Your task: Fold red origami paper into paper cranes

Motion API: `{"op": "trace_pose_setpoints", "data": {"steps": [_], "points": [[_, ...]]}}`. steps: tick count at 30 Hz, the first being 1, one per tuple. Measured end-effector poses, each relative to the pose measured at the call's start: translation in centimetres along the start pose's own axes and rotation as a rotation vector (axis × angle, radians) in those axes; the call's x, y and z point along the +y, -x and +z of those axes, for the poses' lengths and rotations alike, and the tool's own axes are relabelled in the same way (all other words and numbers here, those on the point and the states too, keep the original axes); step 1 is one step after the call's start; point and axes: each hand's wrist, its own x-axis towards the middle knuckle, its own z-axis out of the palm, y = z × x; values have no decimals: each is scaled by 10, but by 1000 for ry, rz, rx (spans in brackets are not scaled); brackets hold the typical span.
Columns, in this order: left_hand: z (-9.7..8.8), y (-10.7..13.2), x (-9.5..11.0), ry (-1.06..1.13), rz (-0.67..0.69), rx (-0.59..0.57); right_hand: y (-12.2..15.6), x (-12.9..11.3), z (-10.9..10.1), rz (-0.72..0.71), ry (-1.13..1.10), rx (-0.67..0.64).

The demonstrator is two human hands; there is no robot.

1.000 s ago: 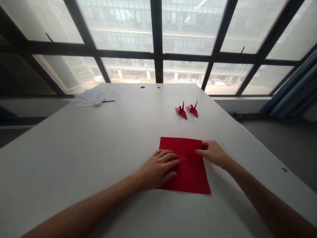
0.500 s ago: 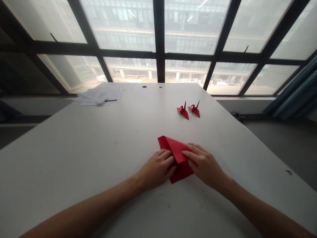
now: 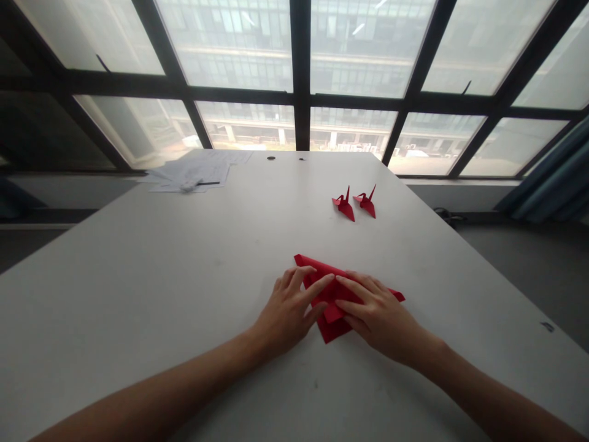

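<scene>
A partly folded sheet of red origami paper [image 3: 334, 314] lies on the white table in front of me, its near corner toward me and a flap folded down across its middle. My left hand [image 3: 289, 307] rests at the paper's left side, fingers spread, the index finger reaching onto the fold. Flat over the right part lies my right hand [image 3: 381, 313], its fingers stretched out and pressing on the paper. That hand covers much of the right side, though the right tip pokes out beyond it. The two index fingertips nearly meet.
Farther back on the white table [image 3: 184, 276] stand two red paper cranes, a left crane [image 3: 345, 207] and a right crane [image 3: 367, 205]. Loose white papers [image 3: 184, 173] with a dark pen [image 3: 208, 183] lie at the far left. Windows rise behind the table.
The raised red flap has come down toward me and now lies flatter. My left fingers have uncurled and spread onto the paper; my right hand stays over its right side.
</scene>
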Motion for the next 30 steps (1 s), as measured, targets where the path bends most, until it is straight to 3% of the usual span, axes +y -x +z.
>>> {"op": "trace_pose_setpoints", "data": {"steps": [4,7,9,12,16,19,22,26,30], "points": [[6,3,-3,-44,17,-88,0,2,-5,43,-164,26],[7,2,-3,-20,50,-121,-3,15,-9,363,-332,122],[6,0,-2,8,90,-149,-6,25,-13,596,-515,59],[5,-2,0,39,143,-179,-10,33,-17,774,-809,-76],[3,-3,1,59,207,-195,-12,26,-19,803,-1144,-179],[2,-2,2,92,227,-197,-13,19,-17,761,-1266,-221],[4,-3,2,213,75,-86,-13,17,-16,782,-1296,-140],[8,-12,-5,531,-280,113,-13,20,-15,824,-1383,-6],[6,-20,-12,819,-486,8,-13,24,-15,816,-1444,80]]}}
